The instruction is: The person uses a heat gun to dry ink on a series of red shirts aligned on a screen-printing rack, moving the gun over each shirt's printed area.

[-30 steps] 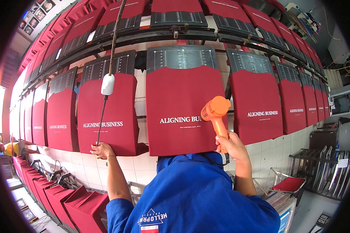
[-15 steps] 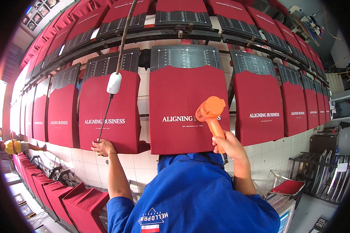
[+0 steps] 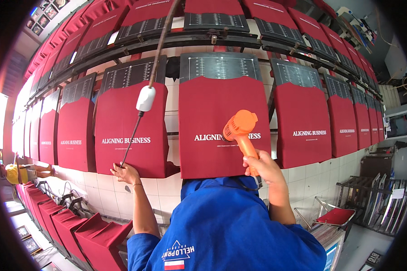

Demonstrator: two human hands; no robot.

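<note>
My right hand (image 3: 265, 168) grips the handle of an orange hair dryer (image 3: 243, 124). The dryer is held over a dark red T-shirt (image 3: 212, 106) on a flat board, covering part of the white print across it. At the lower edge of the shirt to the left (image 3: 131, 110), my left hand (image 3: 125, 173) has its fingers closed round a thin black cord (image 3: 131, 137). That cord runs up to a white plug connector (image 3: 145, 98), which hangs from a thicker brown cable (image 3: 160, 49).
Black boards (image 3: 219, 65) with dark red shirts stand in long rows on metal rails (image 3: 185, 41). More shirts (image 3: 101, 239) lie behind at lower left. A person in yellow (image 3: 17, 174) is at far left. A red-seated folding chair (image 3: 334, 217) and a metal rack (image 3: 380, 198) stand at right.
The cable, white connector and my left hand have shifted to the right. The dryer has moved slightly left across the print. Both hands keep their hold.
</note>
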